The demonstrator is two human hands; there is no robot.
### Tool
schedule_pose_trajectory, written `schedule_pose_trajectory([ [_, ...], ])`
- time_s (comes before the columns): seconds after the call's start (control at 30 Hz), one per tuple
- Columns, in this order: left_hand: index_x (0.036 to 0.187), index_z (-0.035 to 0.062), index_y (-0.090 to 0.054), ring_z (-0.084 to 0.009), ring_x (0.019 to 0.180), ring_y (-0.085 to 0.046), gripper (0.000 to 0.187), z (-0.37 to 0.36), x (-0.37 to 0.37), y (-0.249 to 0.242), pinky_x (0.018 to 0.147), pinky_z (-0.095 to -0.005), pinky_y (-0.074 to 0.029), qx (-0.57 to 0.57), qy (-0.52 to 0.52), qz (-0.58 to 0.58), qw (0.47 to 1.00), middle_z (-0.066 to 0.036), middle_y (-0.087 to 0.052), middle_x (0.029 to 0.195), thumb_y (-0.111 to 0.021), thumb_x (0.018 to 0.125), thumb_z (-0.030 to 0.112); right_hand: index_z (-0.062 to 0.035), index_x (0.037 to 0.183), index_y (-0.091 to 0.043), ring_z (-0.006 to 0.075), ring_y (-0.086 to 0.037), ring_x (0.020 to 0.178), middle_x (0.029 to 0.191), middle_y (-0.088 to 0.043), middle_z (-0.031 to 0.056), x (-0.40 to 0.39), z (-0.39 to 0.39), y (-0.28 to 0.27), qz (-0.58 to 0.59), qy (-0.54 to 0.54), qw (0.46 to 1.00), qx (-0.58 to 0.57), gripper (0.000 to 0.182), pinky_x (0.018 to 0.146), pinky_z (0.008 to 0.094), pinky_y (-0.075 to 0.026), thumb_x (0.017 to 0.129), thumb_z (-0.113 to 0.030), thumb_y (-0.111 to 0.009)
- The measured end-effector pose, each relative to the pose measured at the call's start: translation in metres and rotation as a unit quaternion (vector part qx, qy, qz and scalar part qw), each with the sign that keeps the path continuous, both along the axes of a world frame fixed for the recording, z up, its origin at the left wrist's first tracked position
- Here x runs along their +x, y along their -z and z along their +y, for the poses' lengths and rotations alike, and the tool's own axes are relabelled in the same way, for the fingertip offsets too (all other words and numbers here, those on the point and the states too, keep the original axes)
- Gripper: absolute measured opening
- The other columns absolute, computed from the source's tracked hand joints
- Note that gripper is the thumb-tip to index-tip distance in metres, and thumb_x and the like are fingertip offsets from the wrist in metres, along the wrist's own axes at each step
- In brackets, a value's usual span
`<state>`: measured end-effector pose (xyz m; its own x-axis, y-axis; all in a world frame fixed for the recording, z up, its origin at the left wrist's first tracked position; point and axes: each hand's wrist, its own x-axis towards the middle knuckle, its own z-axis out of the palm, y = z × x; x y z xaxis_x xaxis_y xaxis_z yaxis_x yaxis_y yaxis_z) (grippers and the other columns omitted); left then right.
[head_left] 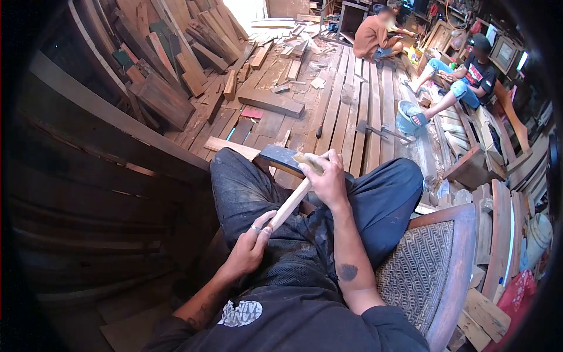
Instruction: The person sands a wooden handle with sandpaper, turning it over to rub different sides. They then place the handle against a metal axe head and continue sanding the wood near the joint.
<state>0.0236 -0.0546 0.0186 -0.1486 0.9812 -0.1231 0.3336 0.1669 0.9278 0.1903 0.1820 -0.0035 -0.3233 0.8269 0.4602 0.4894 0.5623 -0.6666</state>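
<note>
A pale wooden stick [288, 206] slants across my lap, from near my waist up toward my right knee. My left hand [251, 245], with a ring on one finger, is closed round its lower end. At the upper end my right hand [329, 178] is closed on a small flat tan piece [303, 159], perhaps sandpaper; the fingers hide how it meets the stick. Just beyond that hand, a dark block [278, 156] lies between my knees, with a light board [231, 145] to its left.
A chair with a woven seat [417, 258] is at my right. A hammer-like tool [370, 129] and a screwdriver [319, 132] lie on the slatted floor. Planks [158, 100] lean at left. A bucket [406, 119] stands near a seated person [478, 76]; other people [372, 38] crouch farther back.
</note>
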Motion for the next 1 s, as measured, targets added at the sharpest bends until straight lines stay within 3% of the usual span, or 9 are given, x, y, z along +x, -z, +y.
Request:
schedule_pose_trajectory([
  [0.13, 0.163, 0.0114, -0.049, -0.0178, 0.076, -0.059, 0.047, -0.001, -0.001, 0.002, 0.076, -0.035, -0.051, -0.011, -0.013, -0.017, 1.0, -0.008, -0.058, 0.082, -0.045, 0.118, 0.019, -0.008, 0.119, -0.086, 0.0339, -0.061, 0.104, 0.101, -0.063, 0.0144, -0.001, -0.009, -0.002, 0.018, -0.058, 0.998, 0.0, 0.037, 0.097, 0.0451, -0.051, 0.089, -0.03, -0.088],
  [0.27, 0.161, 0.0097, -0.052, -0.0155, 0.074, -0.057, 0.045, -0.001, 0.001, 0.0, 0.073, -0.0336, -0.049, -0.022, -0.024, -0.033, 0.999, -0.006, -0.057, 0.08, -0.045, 0.119, 0.021, -0.0081, 0.118, -0.086, 0.0324, -0.062, 0.103, 0.101, -0.064, 0.0136, -0.001, 0.005, 0.005, 0.037, 0.01, 0.999, 0.0, 0.036, 0.096, 0.0439, -0.051, 0.088, -0.028, -0.089],
  [0.47, 0.159, 0.008, -0.054, -0.0143, 0.074, -0.057, 0.044, -0.001, 0.001, 0.0, 0.072, -0.0332, -0.049, -0.031, -0.039, -0.051, 0.997, -0.005, -0.057, 0.08, -0.044, 0.119, 0.023, -0.006, 0.115, -0.086, 0.0321, -0.063, 0.101, 0.1, -0.065, 0.0126, 0.005, -0.007, -0.005, 0.049, -0.076, 0.996, -0.029, 0.033, 0.094, 0.0443, -0.052, 0.089, -0.027, -0.089],
  [0.6, 0.159, 0.0079, -0.054, -0.0145, 0.074, -0.059, 0.044, -0.002, 0.001, 0.003, 0.073, -0.0335, -0.05, -0.013, -0.039, -0.038, 0.998, -0.005, -0.058, 0.08, -0.044, 0.119, 0.023, -0.0078, 0.112, -0.087, 0.0316, -0.063, 0.101, 0.099, -0.065, 0.0122, 0.004, 0.004, -0.001, 0.069, 0.012, 0.997, -0.032, 0.031, 0.096, 0.0447, -0.052, 0.089, -0.028, -0.089],
  [0.73, 0.16, 0.0078, -0.053, -0.015, 0.074, -0.059, 0.045, -0.001, 0.0, 0.003, 0.072, -0.0338, -0.05, -0.014, -0.04, -0.03, 0.999, -0.006, -0.058, 0.08, -0.044, 0.119, 0.023, -0.0074, 0.112, -0.087, 0.032, -0.063, 0.101, 0.099, -0.067, 0.0126, 0.013, -0.013, -0.012, 0.033, -0.091, 0.995, -0.027, 0.031, 0.096, 0.0446, -0.051, 0.089, -0.029, -0.088],
  [0.9, 0.16, 0.0075, -0.052, -0.0153, 0.073, -0.06, 0.045, -0.003, 0.0, 0.001, 0.072, -0.034, -0.05, -0.029, -0.042, -0.037, 0.998, -0.007, -0.059, 0.08, -0.045, 0.118, 0.022, -0.0058, 0.113, -0.086, 0.0328, -0.065, 0.101, 0.1, -0.067, 0.0131, 0.021, 0.001, -0.008, 0.039, 0.023, 0.999, -0.027, 0.03, 0.095, 0.0444, -0.052, 0.092, -0.028, -0.086],
  [1.0, 0.159, 0.0072, -0.053, -0.0148, 0.073, -0.059, 0.044, -0.001, 0.0, 0.004, 0.071, -0.0338, -0.05, -0.025, -0.037, -0.034, 0.998, -0.006, -0.059, 0.081, -0.046, 0.118, 0.022, -0.0056, 0.115, -0.085, 0.0331, -0.065, 0.102, 0.101, -0.068, 0.0133, 0.027, -0.006, -0.014, 0.017, -0.023, 0.998, -0.062, 0.032, 0.096, 0.0449, -0.053, 0.092, -0.028, -0.086],
])
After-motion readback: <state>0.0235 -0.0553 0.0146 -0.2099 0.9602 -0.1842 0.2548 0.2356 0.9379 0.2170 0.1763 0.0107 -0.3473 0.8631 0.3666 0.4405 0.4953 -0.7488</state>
